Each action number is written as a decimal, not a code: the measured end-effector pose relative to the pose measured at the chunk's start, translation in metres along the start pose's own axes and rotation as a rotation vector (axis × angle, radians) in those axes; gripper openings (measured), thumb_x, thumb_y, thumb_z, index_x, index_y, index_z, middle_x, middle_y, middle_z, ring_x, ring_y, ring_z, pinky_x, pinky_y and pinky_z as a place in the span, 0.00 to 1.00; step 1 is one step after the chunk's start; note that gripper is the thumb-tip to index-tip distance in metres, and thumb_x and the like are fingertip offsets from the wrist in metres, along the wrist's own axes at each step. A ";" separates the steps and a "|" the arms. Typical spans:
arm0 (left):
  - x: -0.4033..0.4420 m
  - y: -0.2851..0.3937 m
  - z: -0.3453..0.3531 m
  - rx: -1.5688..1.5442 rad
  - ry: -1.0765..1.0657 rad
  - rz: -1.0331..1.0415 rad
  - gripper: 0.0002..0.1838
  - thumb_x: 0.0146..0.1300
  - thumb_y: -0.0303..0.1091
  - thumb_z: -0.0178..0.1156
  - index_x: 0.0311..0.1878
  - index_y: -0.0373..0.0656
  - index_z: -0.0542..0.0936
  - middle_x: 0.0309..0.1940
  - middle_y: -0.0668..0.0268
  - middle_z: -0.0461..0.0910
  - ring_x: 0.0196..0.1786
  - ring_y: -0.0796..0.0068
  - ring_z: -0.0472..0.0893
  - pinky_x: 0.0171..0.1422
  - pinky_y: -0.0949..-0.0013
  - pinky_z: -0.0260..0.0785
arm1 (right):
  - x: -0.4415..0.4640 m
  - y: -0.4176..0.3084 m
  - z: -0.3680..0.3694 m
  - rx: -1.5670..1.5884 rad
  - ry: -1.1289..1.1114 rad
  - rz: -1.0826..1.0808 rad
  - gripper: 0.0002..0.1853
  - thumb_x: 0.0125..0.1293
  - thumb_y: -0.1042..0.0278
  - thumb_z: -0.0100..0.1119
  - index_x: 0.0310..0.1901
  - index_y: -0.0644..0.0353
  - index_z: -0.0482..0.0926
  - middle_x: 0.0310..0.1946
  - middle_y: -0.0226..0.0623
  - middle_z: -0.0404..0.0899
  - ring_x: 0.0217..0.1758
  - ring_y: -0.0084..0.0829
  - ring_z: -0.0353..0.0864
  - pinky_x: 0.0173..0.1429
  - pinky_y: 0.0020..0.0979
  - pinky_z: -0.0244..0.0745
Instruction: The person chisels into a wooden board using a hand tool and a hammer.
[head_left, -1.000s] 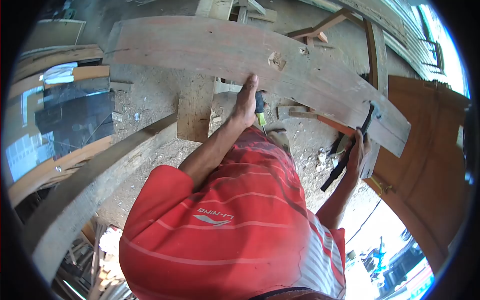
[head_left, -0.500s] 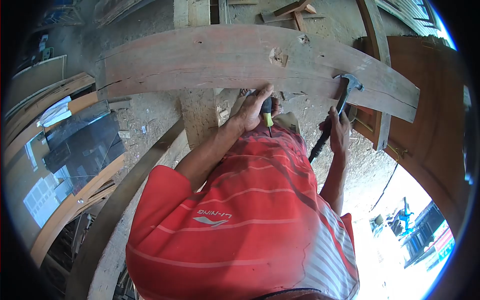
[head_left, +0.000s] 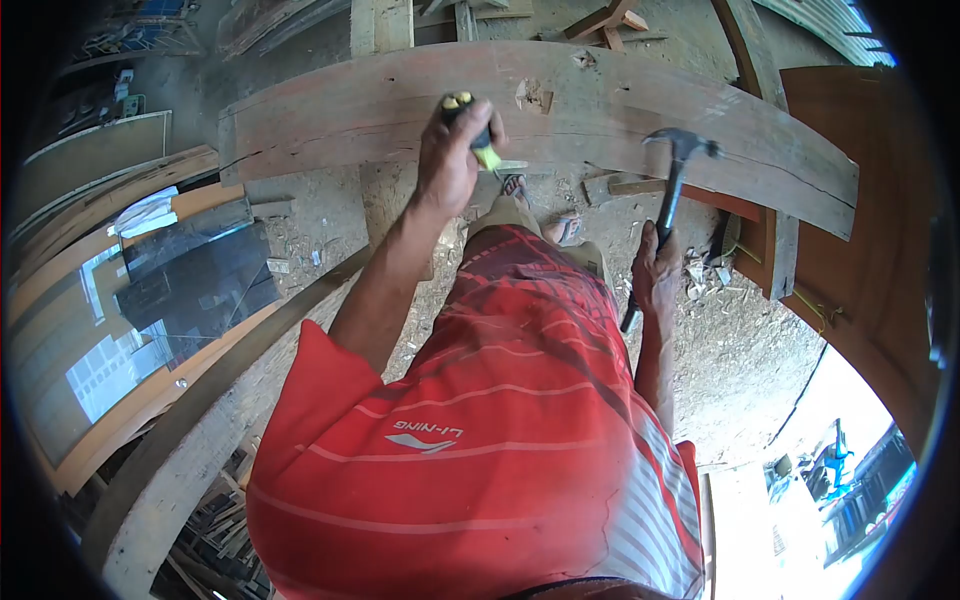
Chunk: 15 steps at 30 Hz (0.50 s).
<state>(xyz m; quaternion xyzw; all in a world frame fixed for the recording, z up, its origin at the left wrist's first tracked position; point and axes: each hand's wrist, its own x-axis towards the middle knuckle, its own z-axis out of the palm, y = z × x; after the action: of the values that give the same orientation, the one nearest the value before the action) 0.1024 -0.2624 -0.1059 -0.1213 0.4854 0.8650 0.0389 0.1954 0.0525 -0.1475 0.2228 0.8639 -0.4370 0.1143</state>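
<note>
My left hand (head_left: pixel 455 150) is closed round a screwdriver (head_left: pixel 486 157) with a black and yellow-green handle. Its thin shaft points back toward my body, and its tip is hard to make out. The hand is above the near edge of a long, wide wooden plank (head_left: pixel 330 125). A rough chipped hollow (head_left: pixel 535 96) marks the plank to the right of that hand. Lower right, my right hand (head_left: pixel 657 270) grips a claw hammer (head_left: pixel 672 190) by its dark handle. The hammer's head is raised over the plank's near edge, apart from my left hand.
Wooden beams (head_left: pixel 382 30) run under the plank. A large brown panel (head_left: pixel 850 220) stands at right, beside an upright timber (head_left: pixel 783 255). On the left are stacked boards and a dark glossy sheet (head_left: pixel 200 285). Wood scraps (head_left: pixel 610 22) and my feet (head_left: pixel 563 229) are on the ground.
My left hand has lifted the screwdriver away from my shirt, forward and left over the plank. My right hand has shifted slightly left and back toward me, still holding the hammer. My feet now show.
</note>
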 end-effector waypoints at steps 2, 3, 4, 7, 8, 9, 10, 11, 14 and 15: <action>0.027 0.008 0.006 0.029 0.052 0.113 0.10 0.71 0.36 0.67 0.44 0.44 0.76 0.35 0.65 0.82 0.37 0.75 0.81 0.43 0.68 0.75 | 0.005 0.013 -0.002 -0.059 -0.102 0.111 0.28 0.80 0.41 0.51 0.43 0.66 0.76 0.28 0.53 0.78 0.29 0.45 0.80 0.37 0.46 0.72; 0.042 0.008 0.006 0.038 -0.001 0.139 0.10 0.72 0.37 0.66 0.44 0.44 0.77 0.35 0.65 0.82 0.38 0.74 0.81 0.43 0.68 0.75 | 0.006 0.011 -0.002 -0.076 -0.106 0.112 0.28 0.80 0.41 0.51 0.43 0.66 0.76 0.27 0.52 0.78 0.29 0.45 0.80 0.37 0.46 0.72; 0.056 0.008 0.006 0.044 -0.050 0.163 0.09 0.72 0.37 0.65 0.44 0.44 0.77 0.35 0.65 0.82 0.38 0.74 0.81 0.43 0.67 0.75 | 0.005 0.006 -0.005 -0.096 -0.111 0.114 0.28 0.80 0.41 0.51 0.43 0.66 0.76 0.27 0.52 0.78 0.29 0.44 0.80 0.36 0.46 0.72; 0.092 0.002 0.009 0.048 -0.163 0.204 0.08 0.73 0.37 0.64 0.43 0.44 0.78 0.34 0.65 0.81 0.37 0.74 0.80 0.42 0.68 0.75 | 0.004 0.002 -0.002 -0.056 -0.086 0.148 0.28 0.79 0.41 0.52 0.43 0.66 0.77 0.26 0.48 0.78 0.28 0.43 0.81 0.35 0.46 0.73; 0.104 -0.002 0.012 0.048 -0.198 0.205 0.08 0.73 0.37 0.64 0.43 0.44 0.78 0.34 0.66 0.81 0.37 0.74 0.80 0.42 0.68 0.74 | 0.002 0.000 0.000 -0.047 -0.074 0.164 0.28 0.79 0.41 0.52 0.44 0.66 0.77 0.26 0.48 0.78 0.28 0.43 0.82 0.35 0.46 0.73; 0.113 -0.003 0.017 0.060 -0.235 0.216 0.07 0.73 0.36 0.64 0.42 0.44 0.78 0.32 0.67 0.80 0.34 0.76 0.79 0.39 0.70 0.73 | -0.002 -0.003 0.003 -0.040 -0.064 0.186 0.28 0.79 0.41 0.52 0.44 0.66 0.77 0.26 0.47 0.78 0.28 0.42 0.82 0.35 0.45 0.73; 0.121 -0.006 0.022 0.068 -0.268 0.225 0.07 0.73 0.35 0.65 0.41 0.45 0.78 0.30 0.68 0.80 0.32 0.78 0.79 0.36 0.71 0.72 | -0.005 -0.005 0.007 -0.023 -0.050 0.212 0.28 0.79 0.41 0.53 0.44 0.66 0.77 0.26 0.46 0.78 0.28 0.41 0.81 0.35 0.45 0.73; 0.126 -0.008 0.024 0.074 -0.298 0.236 0.08 0.73 0.35 0.65 0.40 0.45 0.77 0.28 0.70 0.80 0.29 0.81 0.78 0.33 0.73 0.71 | -0.008 -0.009 0.012 -0.008 -0.037 0.236 0.28 0.79 0.41 0.53 0.44 0.66 0.78 0.26 0.44 0.77 0.28 0.39 0.80 0.36 0.44 0.73; 0.137 -0.017 0.018 0.132 -0.385 0.153 0.08 0.72 0.37 0.64 0.41 0.44 0.78 0.31 0.67 0.79 0.34 0.76 0.78 0.38 0.70 0.70 | -0.014 -0.005 0.028 -0.037 0.106 0.093 0.27 0.78 0.42 0.54 0.43 0.65 0.78 0.25 0.40 0.75 0.28 0.35 0.76 0.36 0.41 0.71; 0.139 -0.016 0.018 0.136 -0.413 0.132 0.08 0.72 0.37 0.64 0.41 0.44 0.78 0.31 0.67 0.79 0.34 0.76 0.78 0.38 0.70 0.70 | -0.017 -0.009 0.031 -0.061 0.172 0.011 0.26 0.78 0.42 0.55 0.42 0.65 0.78 0.24 0.39 0.74 0.28 0.33 0.75 0.36 0.40 0.70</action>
<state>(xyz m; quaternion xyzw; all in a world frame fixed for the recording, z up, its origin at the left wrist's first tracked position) -0.0321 -0.2452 -0.1447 0.0934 0.5312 0.8373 0.0891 0.2062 0.0182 -0.1531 0.2604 0.8823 -0.3891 0.0489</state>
